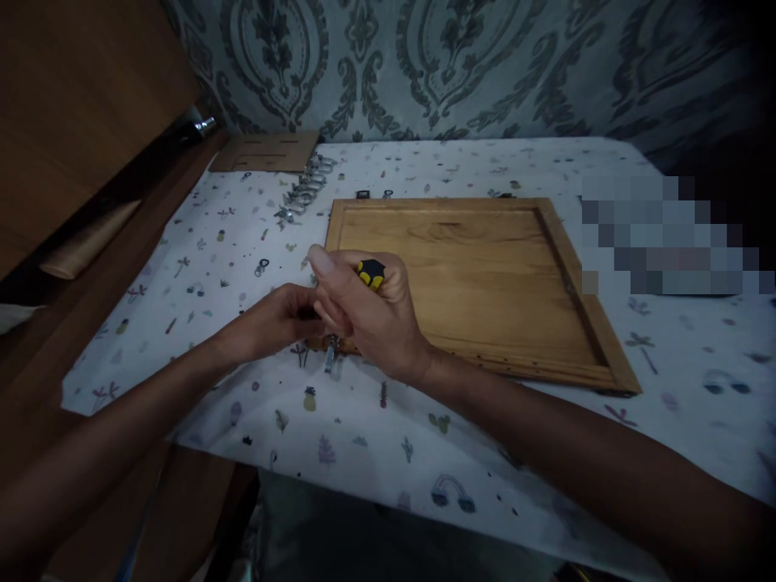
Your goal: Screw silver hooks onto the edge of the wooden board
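Across the room's near side stretches a table under a white printed cloth, broad enough to carry all the work. Next in size, the framed wooden panel lies flat right of centre, recessed face up, probably so that the table backs it firmly; its near edge faces the person, which puts its near left corner within reach of both hands. A piece of cardboard lies at the far left, and from its near right corner runs a row of metal fittings, seemingly hinges, set out left of the panel, perhaps to stay off the wood yet close by. Over the near left corner, the right hand has its fingers curled tightly round a screwdriver, whose black-and-yellow handle end points up, likely to let the wrist press downward; the thumb stands free of the handle, and the shaft is hidden. Just left of it, the left hand reaches in low with bent fingers, perhaps to steady something; its fingertips are covered, so whether they grip cannot be told. Smallest, a single metal fitting shows beneath the hands, sticking out past the panel's near edge.
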